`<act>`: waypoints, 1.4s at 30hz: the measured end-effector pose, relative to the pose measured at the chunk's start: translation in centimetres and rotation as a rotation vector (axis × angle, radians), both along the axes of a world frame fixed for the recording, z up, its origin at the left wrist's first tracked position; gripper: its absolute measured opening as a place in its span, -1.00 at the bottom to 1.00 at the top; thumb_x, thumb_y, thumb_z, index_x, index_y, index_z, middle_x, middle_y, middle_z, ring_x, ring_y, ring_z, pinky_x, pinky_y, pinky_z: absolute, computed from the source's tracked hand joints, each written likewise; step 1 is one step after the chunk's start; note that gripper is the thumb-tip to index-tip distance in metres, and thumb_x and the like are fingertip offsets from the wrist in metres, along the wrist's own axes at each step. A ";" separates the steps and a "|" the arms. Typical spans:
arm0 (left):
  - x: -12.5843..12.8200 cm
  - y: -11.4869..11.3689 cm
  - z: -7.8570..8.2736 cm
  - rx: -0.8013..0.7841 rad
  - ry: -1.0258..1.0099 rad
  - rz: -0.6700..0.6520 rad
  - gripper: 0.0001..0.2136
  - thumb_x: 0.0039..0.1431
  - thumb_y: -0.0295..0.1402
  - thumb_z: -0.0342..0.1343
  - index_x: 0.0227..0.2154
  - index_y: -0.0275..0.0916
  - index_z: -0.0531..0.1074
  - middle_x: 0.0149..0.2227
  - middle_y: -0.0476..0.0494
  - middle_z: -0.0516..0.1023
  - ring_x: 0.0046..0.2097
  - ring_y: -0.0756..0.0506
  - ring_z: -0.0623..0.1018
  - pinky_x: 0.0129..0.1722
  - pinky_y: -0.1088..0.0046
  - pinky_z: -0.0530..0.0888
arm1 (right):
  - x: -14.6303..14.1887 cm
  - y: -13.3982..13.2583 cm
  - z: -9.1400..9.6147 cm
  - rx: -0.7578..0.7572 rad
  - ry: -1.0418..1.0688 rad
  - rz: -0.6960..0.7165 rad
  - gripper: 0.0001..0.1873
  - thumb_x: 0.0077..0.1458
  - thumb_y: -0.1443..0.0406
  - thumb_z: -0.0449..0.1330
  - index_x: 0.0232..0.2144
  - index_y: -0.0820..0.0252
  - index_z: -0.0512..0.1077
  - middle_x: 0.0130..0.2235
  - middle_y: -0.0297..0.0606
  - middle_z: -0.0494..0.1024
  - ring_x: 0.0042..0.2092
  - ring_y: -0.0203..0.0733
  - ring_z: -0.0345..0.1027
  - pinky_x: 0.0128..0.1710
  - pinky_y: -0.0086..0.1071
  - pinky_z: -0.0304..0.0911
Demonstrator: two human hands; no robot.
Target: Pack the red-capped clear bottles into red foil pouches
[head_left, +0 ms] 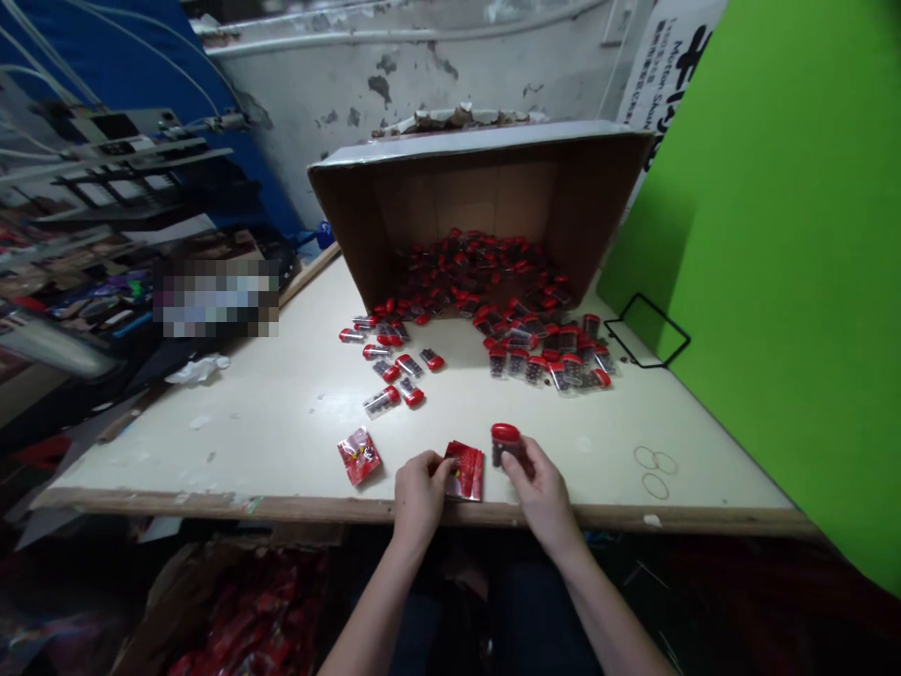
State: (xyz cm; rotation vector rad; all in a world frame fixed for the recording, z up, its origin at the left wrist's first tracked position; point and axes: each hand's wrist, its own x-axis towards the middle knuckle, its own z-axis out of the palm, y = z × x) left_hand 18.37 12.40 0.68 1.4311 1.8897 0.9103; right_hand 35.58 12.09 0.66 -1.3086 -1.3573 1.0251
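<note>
Our left hand [420, 498] pinches a red foil sachet [465, 471] and our right hand [539, 493] clasps a red-capped bottle [506, 443], close together at the counter's [232, 451] near edge. At twelve o'clock a cardboard box [479, 188] lies tipped, apparently so its loose bottles [535, 361] sit within reach.

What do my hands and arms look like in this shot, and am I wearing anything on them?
Your left hand and right hand are bare, with no gloves, and no ring or watch shows. Your left forearm and right forearm are bare too, with no sleeves in view.
</note>
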 end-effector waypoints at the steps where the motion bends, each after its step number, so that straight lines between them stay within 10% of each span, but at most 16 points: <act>1: 0.0 -0.1 0.1 0.008 -0.008 -0.010 -0.79 -0.02 -0.24 0.12 -0.64 -0.20 0.47 -0.63 -0.07 0.44 -0.52 -0.07 0.35 -0.47 0.43 0.14 | -0.7 0.0 -0.2 -0.014 0.001 0.022 -0.70 0.17 0.18 0.03 -0.10 0.17 0.36 -0.25 -0.23 0.55 -0.22 -0.14 0.44 -0.21 -0.35 0.32; 13: -1.4 -1.1 1.9 0.050 -0.299 0.131 -0.71 0.00 -0.14 0.12 -0.63 -0.26 0.47 -0.61 -0.04 0.39 -0.50 -0.04 0.34 -0.47 0.47 0.21 | -1.9 0.1 -0.6 -0.063 -0.016 0.033 -0.77 0.14 0.17 0.06 -0.22 0.17 0.36 -0.32 -0.24 0.55 -0.29 -0.14 0.45 -0.27 -0.36 0.34; 20: 1.0 -1.3 3.0 -0.079 -1.051 0.386 -0.73 -0.32 -0.28 0.37 -0.68 -0.33 0.42 -0.63 -0.02 0.46 -0.59 0.07 0.33 -0.61 0.57 0.13 | -1.3 -3.9 1.9 -0.104 0.188 0.037 -0.67 0.15 0.15 0.08 -0.06 0.15 0.32 -0.16 -0.18 0.51 -0.22 -0.12 0.42 -0.19 -0.32 0.34; 32: 3.0 -2.3 4.6 -0.198 -1.446 0.419 -0.80 -0.13 -0.34 0.31 -0.45 -0.36 0.51 -0.49 -0.10 0.56 -0.46 0.02 0.49 -0.45 0.55 0.39 | -3.5 -5.9 2.4 -0.143 0.118 0.130 -0.81 0.18 0.19 0.06 -0.20 0.15 0.34 -0.23 -0.19 0.54 -0.27 -0.11 0.46 -0.31 -0.39 0.35; 42: 1.7 -1.0 9.6 -0.150 -1.411 0.310 -0.78 -0.12 -0.29 0.30 -0.45 -0.35 0.50 -0.50 -0.11 0.55 -0.45 -0.01 0.50 -0.45 0.53 0.39 | -3.4 -4.3 9.0 -0.138 0.102 0.232 -0.78 0.16 0.19 0.09 -0.21 0.19 0.37 -0.35 -0.25 0.52 -0.34 -0.15 0.42 -0.37 -0.42 0.31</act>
